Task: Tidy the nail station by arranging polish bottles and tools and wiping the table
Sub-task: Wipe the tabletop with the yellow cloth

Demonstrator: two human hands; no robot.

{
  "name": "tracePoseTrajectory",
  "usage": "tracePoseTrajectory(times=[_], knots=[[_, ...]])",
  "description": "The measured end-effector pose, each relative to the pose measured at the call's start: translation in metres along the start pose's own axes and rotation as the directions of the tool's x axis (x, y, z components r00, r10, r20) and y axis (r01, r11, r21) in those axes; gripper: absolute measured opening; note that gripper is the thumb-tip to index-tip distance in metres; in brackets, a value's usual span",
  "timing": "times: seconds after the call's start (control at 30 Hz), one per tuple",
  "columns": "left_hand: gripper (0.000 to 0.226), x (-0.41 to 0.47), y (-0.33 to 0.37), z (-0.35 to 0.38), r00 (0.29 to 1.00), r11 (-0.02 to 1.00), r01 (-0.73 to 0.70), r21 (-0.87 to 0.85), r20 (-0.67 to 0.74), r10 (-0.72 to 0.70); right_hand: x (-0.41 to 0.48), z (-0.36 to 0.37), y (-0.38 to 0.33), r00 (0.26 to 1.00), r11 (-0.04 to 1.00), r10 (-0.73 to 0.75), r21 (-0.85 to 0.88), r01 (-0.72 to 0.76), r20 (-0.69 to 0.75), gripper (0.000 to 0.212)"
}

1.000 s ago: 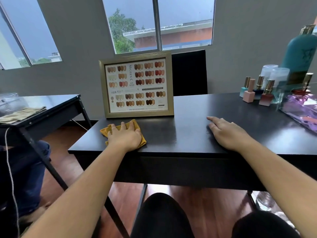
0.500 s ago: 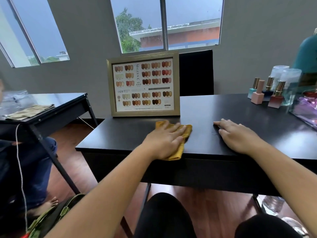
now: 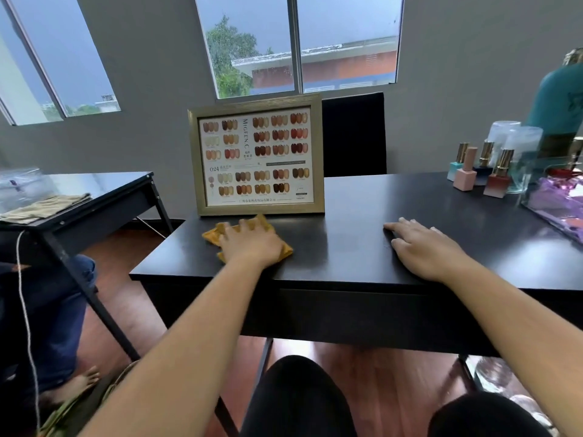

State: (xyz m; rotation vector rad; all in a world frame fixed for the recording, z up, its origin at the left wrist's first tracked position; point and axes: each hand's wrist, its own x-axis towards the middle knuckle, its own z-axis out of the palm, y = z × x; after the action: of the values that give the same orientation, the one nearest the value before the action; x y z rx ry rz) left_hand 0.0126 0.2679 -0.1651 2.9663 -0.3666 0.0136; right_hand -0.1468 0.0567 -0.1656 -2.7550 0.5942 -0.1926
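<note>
A yellow cloth was seen lying on the black table, just in front of a gold-framed nail colour chart that was stood upright near the table's left end. The cloth was pressed flat under the left hand, whose fingers were stretched out straight over it rather than curled round it. The right hand was laid palm down on the bare tabletop, well apart from the cloth, with its fingers spread and nothing held. Four polish bottles were grouped upright at the far right of the table, with gold and pink caps, just beside two clear cups and a tall teal bottle. A clear tray with purple contents was placed at the right edge. A folded beige cloth was seen on a second dark table to the left.
</note>
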Motion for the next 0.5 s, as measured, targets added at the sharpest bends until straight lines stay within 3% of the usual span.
tracePoseTrajectory(times=[0.1,0.27,0.37,0.5], knots=[[0.059,-0.020,0.052,0.009,0.970,0.970,-0.241,-0.006,0.027,0.242,0.000,-0.001,0.000,1.000,1.000,-0.004,-0.003,0.004,-0.001,0.049],[0.055,-0.035,0.073,0.017,0.822,0.827,-0.561,-0.031,0.094,0.561,-0.001,-0.001,0.003,1.000,1.000,-0.019,0.011,0.019,0.015,0.049],[0.053,-0.027,0.045,0.015,0.776,0.782,-0.622,-0.043,0.096,0.623,0.000,-0.002,0.005,1.000,0.999,-0.024,0.030,0.023,0.017,0.048],[0.051,-0.003,-0.010,0.006,0.832,0.836,-0.549,-0.005,0.084,0.548,0.000,-0.002,0.006,1.000,0.999,-0.019,0.043,0.018,0.017,0.047]])
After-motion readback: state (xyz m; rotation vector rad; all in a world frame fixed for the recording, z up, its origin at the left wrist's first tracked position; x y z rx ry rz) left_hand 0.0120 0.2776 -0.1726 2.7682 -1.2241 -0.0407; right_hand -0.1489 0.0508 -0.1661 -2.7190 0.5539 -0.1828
